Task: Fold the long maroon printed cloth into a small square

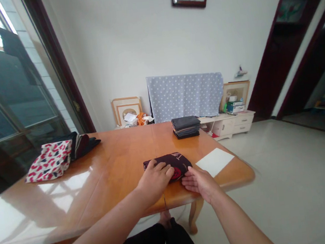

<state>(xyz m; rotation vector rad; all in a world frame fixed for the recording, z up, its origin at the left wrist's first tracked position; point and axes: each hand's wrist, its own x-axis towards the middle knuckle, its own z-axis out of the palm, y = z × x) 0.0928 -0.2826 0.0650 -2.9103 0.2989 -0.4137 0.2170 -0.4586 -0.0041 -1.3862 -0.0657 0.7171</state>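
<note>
A folded dark maroon garment with a red round print [175, 162] lies on the wooden table [119, 158] near its front right edge. My left hand [155, 178] lies on top of its near left part, fingers spread and pressing flat. My right hand [199, 181] rests at the garment's near right corner, fingers stretched out and touching the cloth edge. Neither hand grips anything.
A stack of folded dark clothes [185, 126] sits at the table's far side. Unfolded red-and-white patterned cloth [49, 161] and dark garments [79, 143] lie at the left. A white sheet [214, 161] lies right of the garment. A low white cabinet [230, 124] stands behind.
</note>
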